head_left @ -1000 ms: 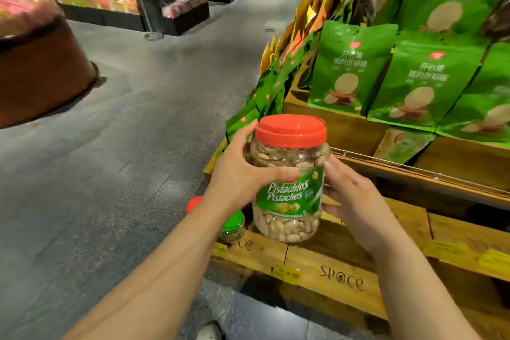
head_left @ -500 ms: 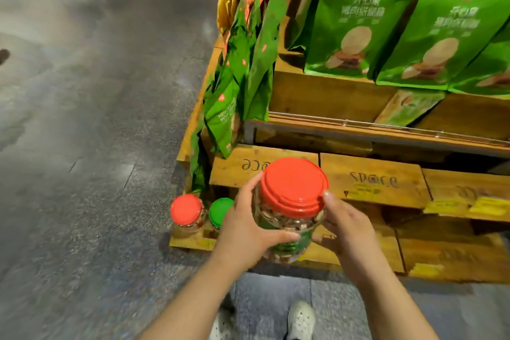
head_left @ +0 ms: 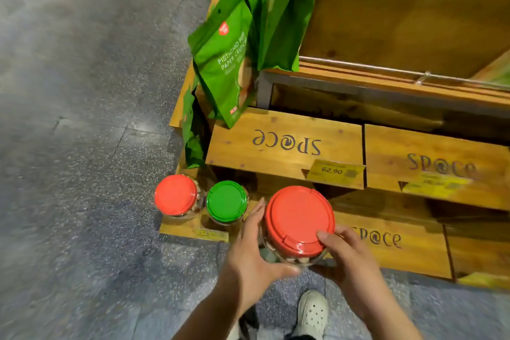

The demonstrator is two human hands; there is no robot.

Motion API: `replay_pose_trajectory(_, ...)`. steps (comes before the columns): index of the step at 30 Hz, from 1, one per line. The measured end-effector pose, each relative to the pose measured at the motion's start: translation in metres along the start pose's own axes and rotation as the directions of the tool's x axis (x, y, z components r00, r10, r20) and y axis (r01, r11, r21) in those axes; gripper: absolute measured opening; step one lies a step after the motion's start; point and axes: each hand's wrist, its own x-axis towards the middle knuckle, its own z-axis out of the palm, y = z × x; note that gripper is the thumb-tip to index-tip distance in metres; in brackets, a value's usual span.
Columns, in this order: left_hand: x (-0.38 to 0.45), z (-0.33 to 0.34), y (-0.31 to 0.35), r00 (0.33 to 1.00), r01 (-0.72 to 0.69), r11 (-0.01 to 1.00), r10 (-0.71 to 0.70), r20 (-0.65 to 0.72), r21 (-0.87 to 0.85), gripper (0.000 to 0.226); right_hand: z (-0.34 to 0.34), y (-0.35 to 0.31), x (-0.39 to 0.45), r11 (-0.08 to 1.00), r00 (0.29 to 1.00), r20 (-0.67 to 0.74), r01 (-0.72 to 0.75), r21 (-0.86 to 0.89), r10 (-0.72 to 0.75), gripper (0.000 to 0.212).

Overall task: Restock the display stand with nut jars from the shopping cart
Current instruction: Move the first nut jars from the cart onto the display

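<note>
A clear pistachio jar with a red lid (head_left: pixel 299 219) is held upright between both hands, just above the lowest wooden step of the display stand (head_left: pixel 397 246). My left hand (head_left: pixel 252 251) grips its left side and my right hand (head_left: pixel 346 252) grips its right side, thumb on the lid's edge. To the left on the same step stand a red-lidded jar (head_left: pixel 175 194) and a green-lidded jar (head_left: pixel 226 201), side by side. The held jar hangs close to the right of the green-lidded one. The shopping cart is out of view.
Green pistachio snack bags (head_left: pixel 229 63) hang over the stand's left corner. Wooden crates marked "space" carry yellow price tags (head_left: pixel 335 174). Grey speckled floor (head_left: pixel 82 146) spreads to the left. My white shoe (head_left: pixel 313 315) is below the hands.
The jar has come down from chest height to the lowest step, next to the two standing jars. My view has tilted steeply down.
</note>
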Motion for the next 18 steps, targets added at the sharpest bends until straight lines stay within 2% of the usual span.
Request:
replay_pose_trajectory(3, 0.019, 0.01, -0.039, 1.0, -0.024, 1.0, 0.024, 0.0, 0.017, 0.127, 0.002, 0.023, 0.029, 1.0, 1.0, 0.001, -0.022, -0.003, 0.022, 0.108)
replay_pose_trajectory(6, 0.04, 0.02, -0.074, 1.0, -0.02, 0.998, 0.021, -0.022, 0.052, 0.125, 0.006, 0.038, 0.055, 1.0, 1.0, -0.001, -0.003, -0.017, 0.003, 0.085)
replay_pose_trajectory(9, 0.06, 0.029, -0.101, 1.0, 0.0, 1.0, 0.0, -0.016, 0.01, 0.119, 0.007, 0.052, 0.083, 1.0, 1.0, -0.011, 0.014, -0.011, -0.014, 0.063)
replay_pose_trajectory(16, 0.095, 0.05, -0.149, 0.998, 0.054, 0.99, -0.053, 0.013, -0.129, 0.129, 0.003, 0.086, 0.141, 0.999, 0.999, 0.005, 0.038, -0.016, -0.037, 0.06)
replay_pose_trajectory(18, 0.101, 0.058, -0.154, 0.998, 0.059, 0.982, -0.052, 0.043, -0.181, 0.125, 0.0, 0.094, 0.152, 0.999, 0.999, 0.007, 0.041, -0.019, -0.041, 0.06)
